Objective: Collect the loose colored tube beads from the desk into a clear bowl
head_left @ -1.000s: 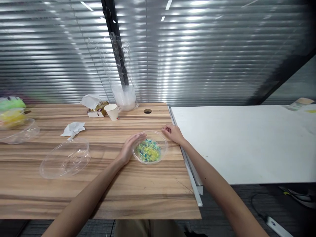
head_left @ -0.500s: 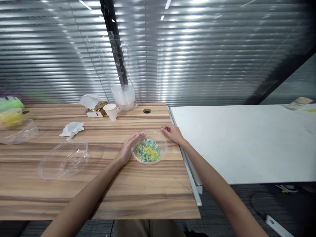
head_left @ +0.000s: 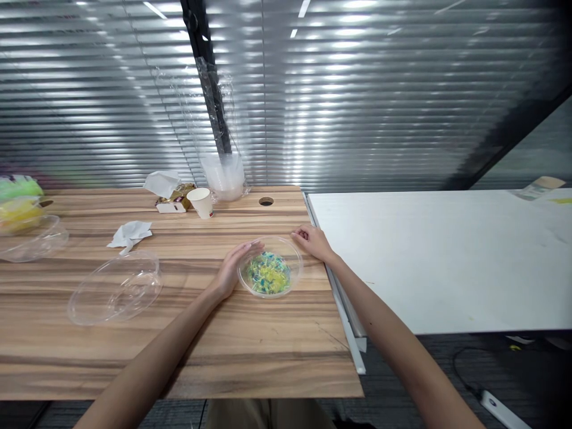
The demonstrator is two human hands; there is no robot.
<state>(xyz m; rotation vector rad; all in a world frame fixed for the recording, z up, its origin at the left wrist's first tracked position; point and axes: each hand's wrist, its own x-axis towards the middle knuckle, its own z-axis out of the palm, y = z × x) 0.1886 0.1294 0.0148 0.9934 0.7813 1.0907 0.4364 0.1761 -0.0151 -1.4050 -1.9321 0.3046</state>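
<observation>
A clear round bowl [head_left: 292, 262] stands upright on the wooden table [head_left: 286, 369], near its right end. Yellow, green and blue shreds [head_left: 269, 273] cover its bottom. Against the bowl's left side rests my left hand [head_left: 232, 268], its fingers stretched along the rim and nothing gripped. My right hand [head_left: 311, 241] lies on the table at the bowl's upper right, fingers curled in; whether anything small is inside them cannot be made out.
Left of the bowl are a larger clear bowl [head_left: 114, 289], a crumpled tissue [head_left: 131, 234] and clear containers with yellow contents [head_left: 20, 215]. Behind stand a paper cup [head_left: 201, 203], a tissue box [head_left: 173, 205] and a translucent tub [head_left: 226, 177]. A white table [head_left: 438, 262] adjoins at right.
</observation>
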